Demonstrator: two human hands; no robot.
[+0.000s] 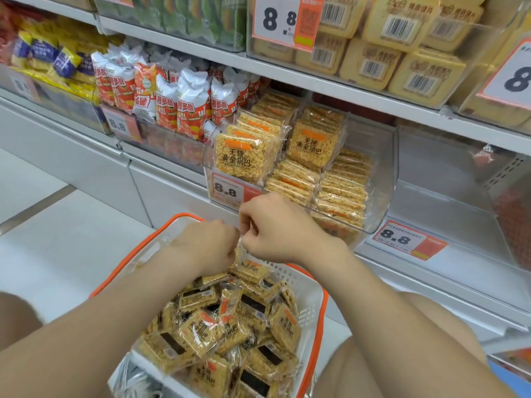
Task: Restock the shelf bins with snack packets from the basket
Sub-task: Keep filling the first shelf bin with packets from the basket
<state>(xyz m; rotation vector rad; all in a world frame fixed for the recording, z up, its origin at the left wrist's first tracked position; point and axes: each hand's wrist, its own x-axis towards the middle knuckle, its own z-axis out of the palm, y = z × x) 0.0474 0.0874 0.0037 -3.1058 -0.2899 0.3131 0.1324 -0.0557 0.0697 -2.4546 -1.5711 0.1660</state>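
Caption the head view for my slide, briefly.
Left hand and right hand meet over a white, orange-rimmed basket of golden cracker packets below a clear bin.

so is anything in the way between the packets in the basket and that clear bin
Nothing visible blocks it. The clear bin sits open just beyond the basket, with only its low front wall to lift over. It is already well stacked, so packets must go on top.

Price tag (227,192) on the clear bin (385,168) reads "8.8" — likewise the shelf-edge tag (402,239). Snack packets (241,156) read "无糖 黄金锅巴".
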